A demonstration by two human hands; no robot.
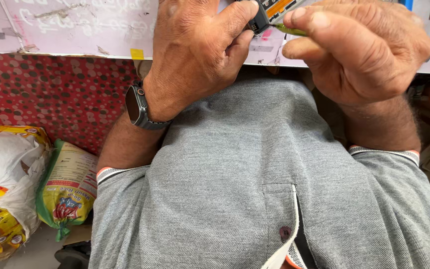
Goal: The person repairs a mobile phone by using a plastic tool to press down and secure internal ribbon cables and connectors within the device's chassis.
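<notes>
Two bare hands are working close together at the top of the head view, above the person's grey shirt.

Left hand: fingers are curling closed, the thumb pressing a small black device with an orange-and-white face against the fingers. A dark smartwatch is sitting on this wrist.

Right hand: thumb and forefinger are pinching narrowly on a thin green pointed tool; the remaining fingers are folding into the palm. The tool's tip is meeting the lower edge of the black device, just beside the left thumb.

Device and tool are both being held in the air, in front of the pale board edge running across the top of the frame.

Surroundings: a red dotted panel is standing below the board at left. Two filled sacks are lying at lower left, one yellow and white, one green and yellow, touching each other. A dark button is showing on the shirt's placket.
</notes>
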